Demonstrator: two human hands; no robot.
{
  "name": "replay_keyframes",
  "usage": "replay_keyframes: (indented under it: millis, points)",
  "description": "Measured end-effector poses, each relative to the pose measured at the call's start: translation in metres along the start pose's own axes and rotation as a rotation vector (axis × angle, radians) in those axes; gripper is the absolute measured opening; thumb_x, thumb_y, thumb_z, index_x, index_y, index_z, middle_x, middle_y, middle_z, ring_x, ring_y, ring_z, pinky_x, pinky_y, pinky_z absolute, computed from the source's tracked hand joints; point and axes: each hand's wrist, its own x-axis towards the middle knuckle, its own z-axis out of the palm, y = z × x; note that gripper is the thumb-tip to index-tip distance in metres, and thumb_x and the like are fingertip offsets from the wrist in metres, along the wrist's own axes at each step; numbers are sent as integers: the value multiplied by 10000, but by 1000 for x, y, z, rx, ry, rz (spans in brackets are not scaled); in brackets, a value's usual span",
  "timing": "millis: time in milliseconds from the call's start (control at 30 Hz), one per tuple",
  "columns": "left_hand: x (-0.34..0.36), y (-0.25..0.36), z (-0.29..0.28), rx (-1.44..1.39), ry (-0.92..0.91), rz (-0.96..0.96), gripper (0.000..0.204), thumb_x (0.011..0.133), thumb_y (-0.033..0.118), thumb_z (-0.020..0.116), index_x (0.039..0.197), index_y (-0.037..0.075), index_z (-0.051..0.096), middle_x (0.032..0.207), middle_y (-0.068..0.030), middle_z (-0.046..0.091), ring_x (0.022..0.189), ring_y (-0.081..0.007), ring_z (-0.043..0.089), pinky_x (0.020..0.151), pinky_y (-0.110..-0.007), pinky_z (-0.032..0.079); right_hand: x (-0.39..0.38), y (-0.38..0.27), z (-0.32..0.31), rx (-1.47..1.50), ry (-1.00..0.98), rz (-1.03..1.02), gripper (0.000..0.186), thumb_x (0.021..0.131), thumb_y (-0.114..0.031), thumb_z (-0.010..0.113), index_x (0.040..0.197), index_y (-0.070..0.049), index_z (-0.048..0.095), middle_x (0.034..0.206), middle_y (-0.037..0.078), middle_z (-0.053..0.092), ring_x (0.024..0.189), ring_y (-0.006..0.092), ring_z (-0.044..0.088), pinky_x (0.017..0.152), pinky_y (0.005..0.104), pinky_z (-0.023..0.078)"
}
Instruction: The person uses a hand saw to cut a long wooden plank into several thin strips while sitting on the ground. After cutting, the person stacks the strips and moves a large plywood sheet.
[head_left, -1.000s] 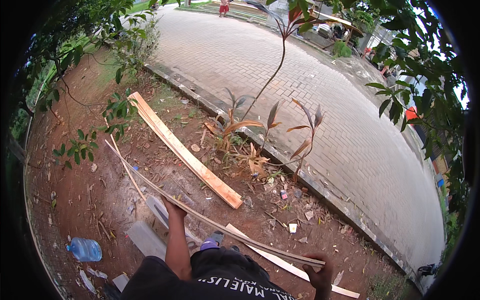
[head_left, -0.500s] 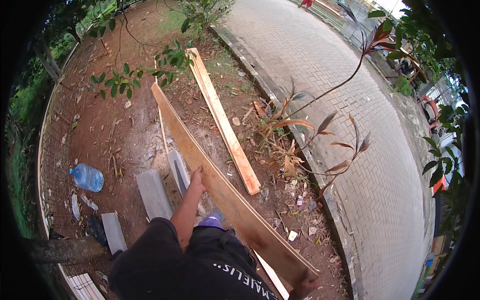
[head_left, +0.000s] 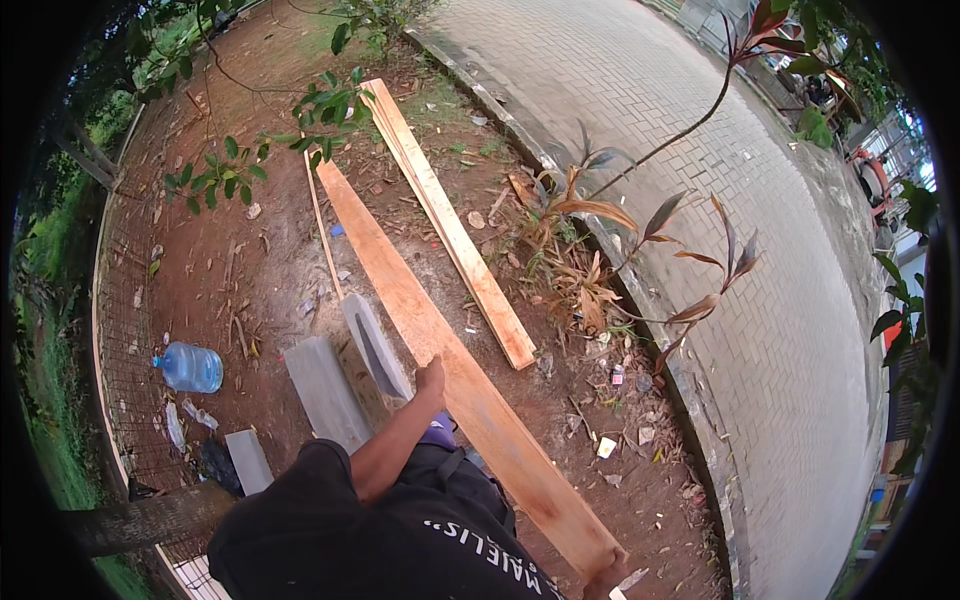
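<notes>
A long wooden plank (head_left: 476, 408) runs diagonally across in front of me, from far left to near right, its light orange-brown face turned up. My left hand (head_left: 431, 382) is closed around its left edge near the middle. My right hand (head_left: 606, 574) grips the near end, at the lower right. A small pale pointed piece (head_left: 632, 579) shows beside that hand; I cannot tell what it is. Left of the plank, close to my left hand, stand a grey block with a dark slot (head_left: 372, 340) and a plain grey block (head_left: 322, 385).
More planks (head_left: 455, 235) lie on the soil to the right, and a thin wood strip (head_left: 322, 225) lies left of mine. A blue water bottle (head_left: 190, 368) lies farther left. A kerb (head_left: 612, 250) borders the paved road (head_left: 760, 270). Leafy stems (head_left: 690, 250) reach in; a trunk (head_left: 150, 518) is lower left.
The plank has rolled from a tilted position, with its darker face showing, to a flatter one with the lighter face up. Both hands have stayed on it.
</notes>
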Motion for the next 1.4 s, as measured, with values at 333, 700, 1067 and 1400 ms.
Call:
replay_keyframes:
  millis: [333, 700, 1067, 1400]
  points:
    - [-30, 41, 88, 76, -130, -13, 517, 1029, 311, 550, 1337, -103, 508, 1253, -245, 635, 1090, -373, 696, 876, -544, 600, 48, 91, 25, 151, -54, 166, 400, 946, -328, 570, 1033, 40, 701, 965, 113, 664, 893, 243, 631, 806, 399, 530]
    - [20, 137, 169, 57, -260, 121, 543, 1028, 347, 567, 1342, -94, 526, 1302, -229, 638, 1140, -356, 679, 947, -516, 574, 75, 65, 148, 175, -135, 285, 399, 960, -338, 595, 1121, 14, 690, 1066, 104, 639, 987, 248, 637, 883, 405, 532]
    - [98, 138, -136, 1300, -226, 121, 742, 999, 593, 562, 1386, -38, 606, 1386, -242, 626, 1155, -332, 641, 958, -461, 504, 103, 76, 431, -190, 138, 338, 578, 1015, -448, 594, 1254, 75, 651, 1203, 234, 695, 1080, 348, 683, 968, 441, 516]
    - [-42, 83, -402, 1321, 296, -377, 551, 1007, 399, 580, 1379, -8, 601, 1276, -186, 679, 1082, -339, 662, 922, -504, 507, 29, -2, 480, -595, -961, -270, 412, 979, -372, 661, 1039, 31, 721, 974, 176, 735, 955, 251, 674, 895, 406, 518]
